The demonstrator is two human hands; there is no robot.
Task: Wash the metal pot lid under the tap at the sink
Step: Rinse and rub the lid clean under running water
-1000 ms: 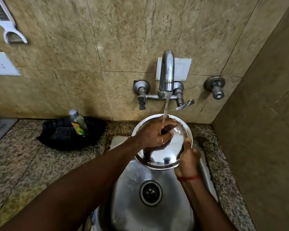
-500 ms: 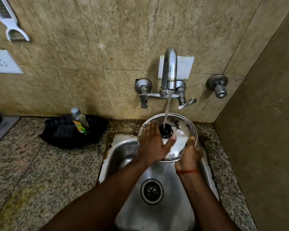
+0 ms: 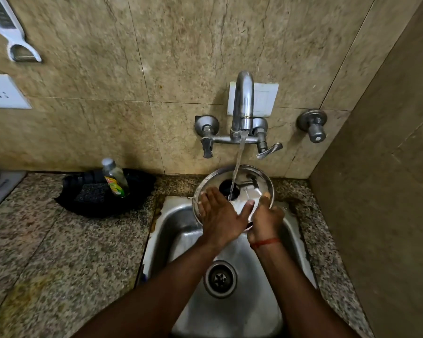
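A round metal pot lid (image 3: 254, 178) with a black knob (image 3: 226, 187) is held tilted over the back of the steel sink (image 3: 171, 230). Water runs from the wall tap (image 3: 242, 106) onto the lid beside the knob. My right hand (image 3: 266, 222) grips the lid's near right rim, thumb on top. My left hand (image 3: 220, 217) lies flat on the lid's top face, fingers spread, covering its near left part.
A black tray (image 3: 142, 193) with a scrub pad and a small soap bottle (image 3: 114, 178) sits on the granite counter (image 3: 59, 252) left of the sink. The sink drain (image 3: 220, 279) lies below my wrists. A side wall (image 3: 388, 191) closes in on the right.
My left hand has flattened and slid down from the knob to the lid's near left face. The lid's tilt has changed, and its knob side now faces me.
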